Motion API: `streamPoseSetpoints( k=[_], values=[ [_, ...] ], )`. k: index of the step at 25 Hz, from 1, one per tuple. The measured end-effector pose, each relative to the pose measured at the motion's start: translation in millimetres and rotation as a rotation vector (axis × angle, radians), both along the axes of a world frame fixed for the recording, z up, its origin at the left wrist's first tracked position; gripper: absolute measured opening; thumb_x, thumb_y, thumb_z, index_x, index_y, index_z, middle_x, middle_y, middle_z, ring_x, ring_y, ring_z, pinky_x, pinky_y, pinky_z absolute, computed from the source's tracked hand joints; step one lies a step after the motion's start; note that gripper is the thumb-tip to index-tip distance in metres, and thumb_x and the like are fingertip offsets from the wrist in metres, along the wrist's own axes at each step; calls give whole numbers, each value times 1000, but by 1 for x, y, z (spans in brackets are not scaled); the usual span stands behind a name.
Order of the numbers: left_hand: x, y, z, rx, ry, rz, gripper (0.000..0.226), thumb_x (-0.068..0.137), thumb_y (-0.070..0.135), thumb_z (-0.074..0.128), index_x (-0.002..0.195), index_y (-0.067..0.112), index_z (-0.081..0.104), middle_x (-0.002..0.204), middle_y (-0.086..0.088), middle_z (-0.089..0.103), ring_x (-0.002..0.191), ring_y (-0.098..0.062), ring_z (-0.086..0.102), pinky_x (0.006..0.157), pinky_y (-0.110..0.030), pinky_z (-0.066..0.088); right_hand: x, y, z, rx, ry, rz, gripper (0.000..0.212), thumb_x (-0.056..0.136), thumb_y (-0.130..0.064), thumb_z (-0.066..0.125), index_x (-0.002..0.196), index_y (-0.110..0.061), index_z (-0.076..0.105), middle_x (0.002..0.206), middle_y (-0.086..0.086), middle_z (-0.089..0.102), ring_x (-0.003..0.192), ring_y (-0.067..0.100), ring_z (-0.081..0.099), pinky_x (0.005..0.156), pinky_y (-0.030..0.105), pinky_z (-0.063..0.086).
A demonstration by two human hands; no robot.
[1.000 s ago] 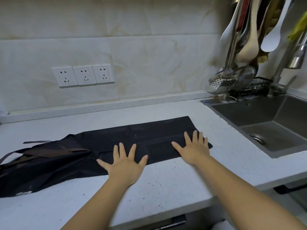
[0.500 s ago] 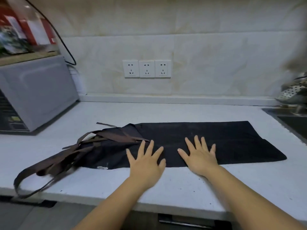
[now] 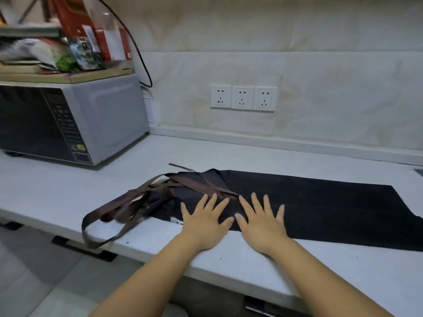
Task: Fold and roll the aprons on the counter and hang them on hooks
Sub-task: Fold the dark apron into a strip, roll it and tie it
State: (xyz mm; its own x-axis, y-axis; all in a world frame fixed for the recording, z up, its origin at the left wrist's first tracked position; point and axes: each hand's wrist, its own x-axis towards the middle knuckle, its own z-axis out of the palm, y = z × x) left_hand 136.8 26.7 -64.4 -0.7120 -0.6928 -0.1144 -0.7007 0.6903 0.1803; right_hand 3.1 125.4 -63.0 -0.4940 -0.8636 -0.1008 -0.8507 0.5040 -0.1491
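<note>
Along the front edge of the counter (image 3: 57, 191), a black apron (image 3: 309, 202) lies folded into a long band, its right end running out of view. Both hands have travelled left along it over the last second, from the sink end to the strap end, palms down throughout: a smoothing pass, nearly at its limit. Left hand (image 3: 204, 225) and right hand (image 3: 263, 223) lie flat side by side on the cloth's near edge, fingers spread and straight, gripping nothing. Judged: the fold is pressed and rolling comes next. Obstacle: brown straps (image 3: 128, 207) sit in a loose tangle at the left end, one loop seemingly drooping over the counter's front edge, though blur leaves this uncertain; they want gathering first. Microwave (image 3: 91, 120) at left rear, wall sockets (image 3: 242, 98) behind, neither in the way. No hooks in view.
</note>
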Motion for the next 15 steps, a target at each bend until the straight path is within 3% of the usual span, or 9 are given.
streamPoseSetpoints(
  k=[6,10,13,15],
  values=[
    [45,-39,4,65,-27,79,65,93,70,20,152,47,6,163,10,-9,149,-15,-14,118,-50,-6,-1,-3,2,73,-38,-48,57,98,-54,9,151,-40,-7,161,-5,-16,146,27,-21,112,63,-12],
    [42,-41,3,62,0,67,64,93,68,26,152,46,11,163,10,-5,149,-15,-11,118,-49,-3,29,-35,16,-34,86,54,57,99,-34,22,153,-19,12,161,8,-5,147,32,-14,115,58,-6],
    [50,-47,2,75,175,40,53,100,48,38,151,34,29,163,5,14,150,-15,5,120,-39,7,56,-51,5,-102,35,285,54,103,-33,17,154,-19,6,162,3,-6,148,22,-13,120,45,-6],
    [70,-56,-1,65,393,41,40,100,27,49,140,21,51,151,0,42,143,-16,31,116,-27,21,58,-55,-3,-61,9,296,54,104,-35,13,155,-21,2,162,0,-8,148,19,-14,119,42,-9]
  ],
)
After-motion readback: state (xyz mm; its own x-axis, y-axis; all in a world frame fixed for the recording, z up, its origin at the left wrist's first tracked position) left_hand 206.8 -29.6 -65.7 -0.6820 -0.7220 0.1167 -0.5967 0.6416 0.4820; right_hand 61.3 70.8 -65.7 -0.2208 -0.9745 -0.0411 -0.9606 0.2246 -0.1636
